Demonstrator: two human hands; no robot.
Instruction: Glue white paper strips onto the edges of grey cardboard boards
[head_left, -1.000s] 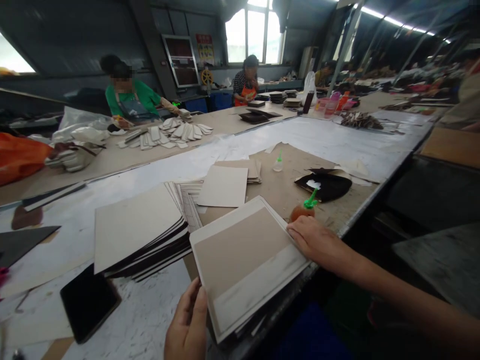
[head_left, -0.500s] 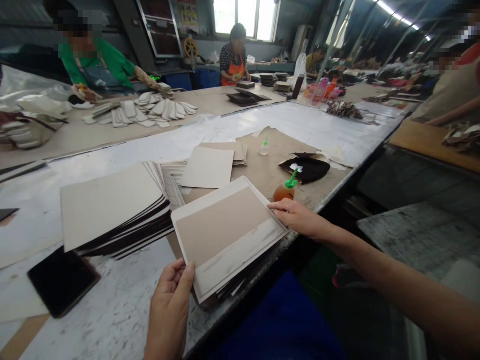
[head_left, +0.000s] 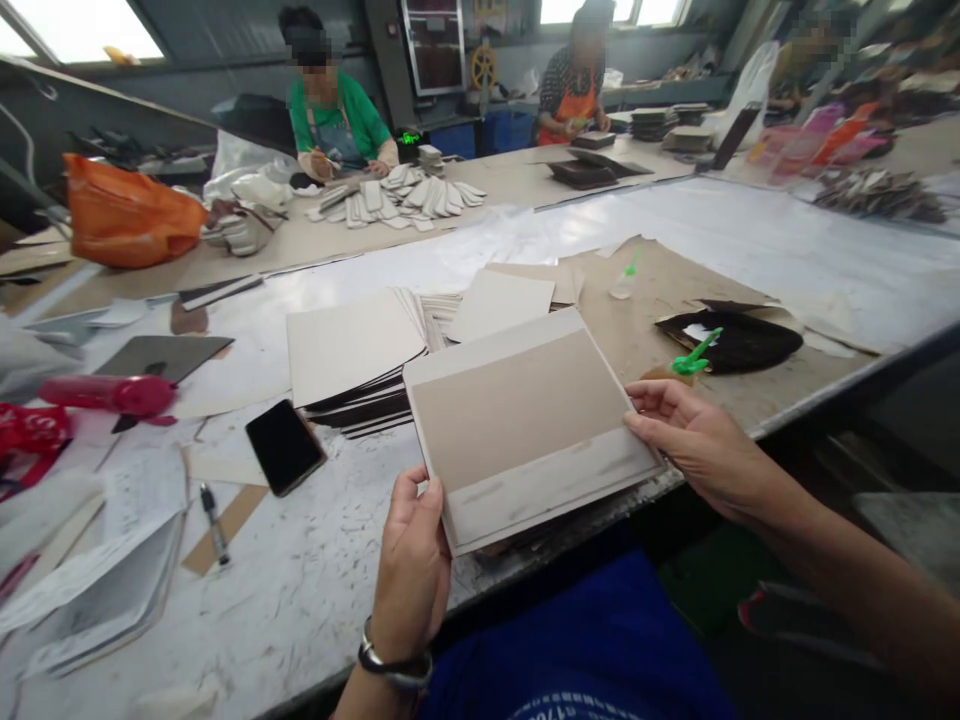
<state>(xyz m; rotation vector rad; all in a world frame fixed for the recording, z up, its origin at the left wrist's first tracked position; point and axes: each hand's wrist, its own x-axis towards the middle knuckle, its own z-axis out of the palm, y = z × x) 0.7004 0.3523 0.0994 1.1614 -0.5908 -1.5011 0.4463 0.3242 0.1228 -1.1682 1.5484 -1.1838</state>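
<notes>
A flat rectangular panel (head_left: 525,400), beige in the middle with pale bands along two sides, is held between my hands at the table's front edge. My left hand (head_left: 416,550) pinches its lower left edge, thumb on top. At the right edge, my right hand (head_left: 686,430) grips it with thumb above and fingers beyond. Behind and to the left lies a stack of pale panels with dark undersides (head_left: 352,345). Another pale board (head_left: 502,305) rests behind the held panel. A squeeze bottle with a green nozzle (head_left: 691,360) stands just past my right hand, partly hidden.
A black phone (head_left: 285,447), a pen (head_left: 214,522) and a notebook (head_left: 112,600) lie on the left. Dark curved pieces (head_left: 727,338) and a small glue-like bottle (head_left: 624,280) are at the right. Across the table, two people work near a pile of pale pieces (head_left: 409,197).
My view has swung left, bringing the pen, notebook and orange bag into sight. My right hand has shifted its grip along the panel's right edge; both hands still hold the panel.
</notes>
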